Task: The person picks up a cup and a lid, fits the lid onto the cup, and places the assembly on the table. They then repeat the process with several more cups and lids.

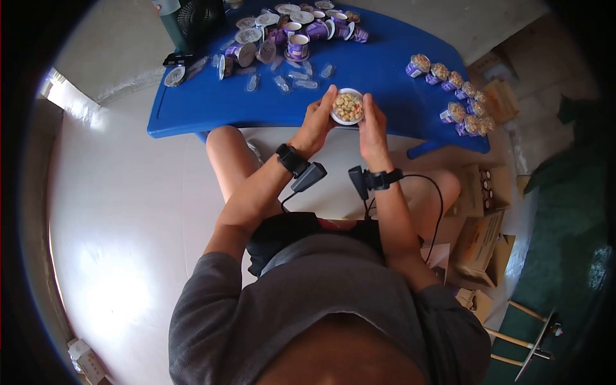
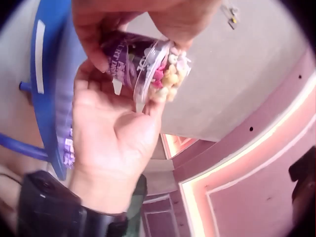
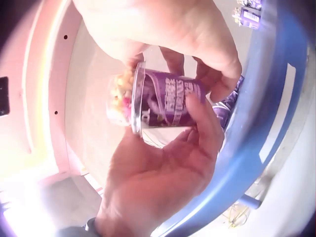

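A purple printed yogurt cup [image 1: 348, 106] with a clear domed top full of pale cereal pieces and a few pink and red bits is held between both hands, near the table's front edge. In the head view its domed top faces up. My left hand [image 1: 314, 123] grips one side, with fingers [image 3: 207, 126] curled round the purple wall and the thumb at the clear rim. From the opposite side my right hand [image 1: 375, 131] holds it, thumb by the dome's rim; its fingers [image 3: 224, 81] bend round the base end in the right wrist view.
On the blue table [image 1: 218, 102], a heap of purple cups [image 1: 298, 46] and lids lies at back left, with small clear packets [image 1: 282, 83] before it. Filled cups [image 1: 454, 112] stand in rows at right. A dark fan [image 1: 189, 22] stands behind; cardboard boxes [image 1: 478, 247] sit on the floor.
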### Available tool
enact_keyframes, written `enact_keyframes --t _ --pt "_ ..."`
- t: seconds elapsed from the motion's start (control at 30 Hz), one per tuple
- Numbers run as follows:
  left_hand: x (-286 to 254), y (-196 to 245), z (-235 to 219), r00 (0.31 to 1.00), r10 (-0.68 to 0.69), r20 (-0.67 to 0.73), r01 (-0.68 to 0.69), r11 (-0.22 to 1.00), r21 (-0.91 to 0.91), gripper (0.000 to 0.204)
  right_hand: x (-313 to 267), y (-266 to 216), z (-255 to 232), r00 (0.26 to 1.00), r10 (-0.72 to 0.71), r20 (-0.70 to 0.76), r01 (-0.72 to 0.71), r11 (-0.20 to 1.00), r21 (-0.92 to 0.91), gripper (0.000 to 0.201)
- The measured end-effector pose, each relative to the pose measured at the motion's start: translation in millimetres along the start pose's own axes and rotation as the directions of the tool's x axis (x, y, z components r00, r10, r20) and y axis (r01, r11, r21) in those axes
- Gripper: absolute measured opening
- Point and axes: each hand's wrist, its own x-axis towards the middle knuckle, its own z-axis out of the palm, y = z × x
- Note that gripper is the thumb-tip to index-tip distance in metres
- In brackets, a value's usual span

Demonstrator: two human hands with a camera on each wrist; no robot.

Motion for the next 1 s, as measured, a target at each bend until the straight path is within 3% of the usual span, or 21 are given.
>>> enact_keyframes --t 0.13,0.2,0.27,0.4,0.53,0.6,0.7,0.77,0.83,0.9,1.0 --pt "-6 8 0 0.996 -0.072 0.058 0.073 0.997 -0.016 0.063 -5 -2 -10 0.999 -0.025 0.022 0.027 0.992 -0.125 0.039" --pt "-4 13 -7 0.975 -0.135 0.178 0.103 0.978 0.18 0.064 -4 -8 -19 0.997 -0.012 0.074 0.024 0.986 -0.167 0.04" --pt "-1 13 -10 0.976 -0.135 0.169 0.092 0.967 0.237 0.068 5 -14 -30 0.98 0.105 0.17 -0.058 0.963 -0.263 0.039" --pt "1 8 -15 0.979 -0.105 0.174 0.042 0.942 0.333 0.073 8 -23 -31 0.964 0.145 0.224 -0.077 0.955 -0.287 0.037" --pt "1 5 -11 0.988 -0.11 0.107 0.073 0.951 0.301 0.066 8 -13 -14 0.976 0.167 0.14 -0.129 0.96 -0.25 0.038" --pt "2 3 -4 0.998 -0.019 0.061 0.018 1.0 0.017 0.064 0 -7 1 0.999 0.044 0.02 -0.044 0.999 0.003 0.039" --pt "0 6 -5 0.992 -0.047 0.116 0.051 0.998 -0.028 0.063 -2 3 -8 0.999 0.038 0.036 -0.036 0.997 -0.065 0.037" --pt "0 8 -10 0.99 -0.079 0.115 0.077 0.997 0.022 0.064 0 6 -18 0.998 0.008 0.064 0.002 0.985 -0.17 0.038" --pt "-1 11 -9 0.986 -0.112 0.124 0.104 0.992 0.065 0.064 -1 -4 -17 0.996 0.035 0.076 -0.023 0.988 -0.155 0.037" --pt "-2 15 -9 0.988 -0.123 0.095 0.098 0.968 0.23 0.065 2 -8 -20 0.993 0.064 0.097 -0.05 0.989 -0.142 0.036" --pt "1 10 -13 0.991 -0.117 0.062 0.099 0.966 0.24 0.066 7 -8 -24 0.983 0.079 0.166 -0.041 0.974 -0.221 0.035"
